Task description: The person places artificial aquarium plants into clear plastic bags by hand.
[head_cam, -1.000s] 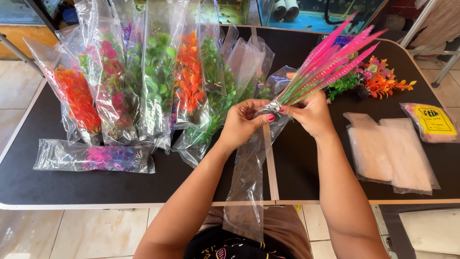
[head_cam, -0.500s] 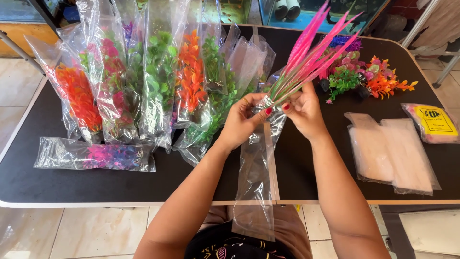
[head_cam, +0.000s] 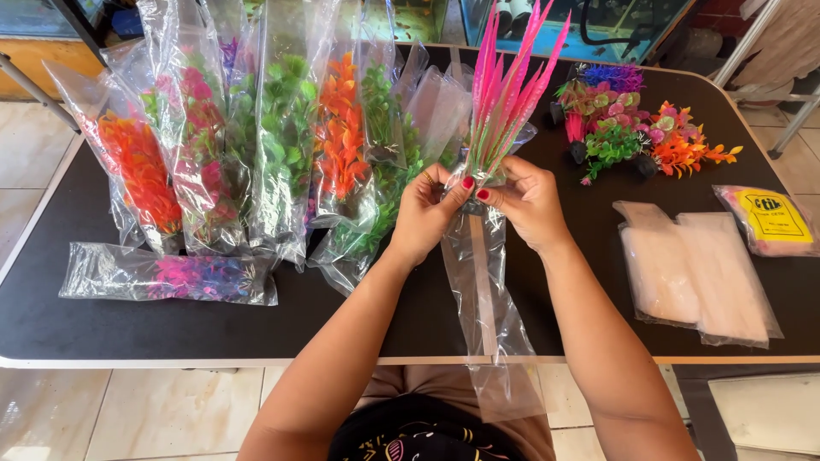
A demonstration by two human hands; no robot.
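head view | left hand (head_cam: 424, 218) and right hand (head_cam: 528, 203) were pinched shut on the base of a pink plastic plant (head_cam: 507, 94) and the mouth of a clear bag (head_cam: 487, 299); plant stood upright above the black table (head_cam: 171, 329); bag hung over its front edge | bagged plants (head_cam: 256, 145) lay left; stack of empty bags (head_cam: 696, 273) right

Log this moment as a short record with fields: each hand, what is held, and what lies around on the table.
left hand: grips the mouth of the clear bag
right hand: holds the base of the pink plastic plant at the bag mouth
plant state: upright, almost wholly outside the bag
left of hands: bagged plants in a row
right of hands: loose plants, flat empty bags
surface: black table
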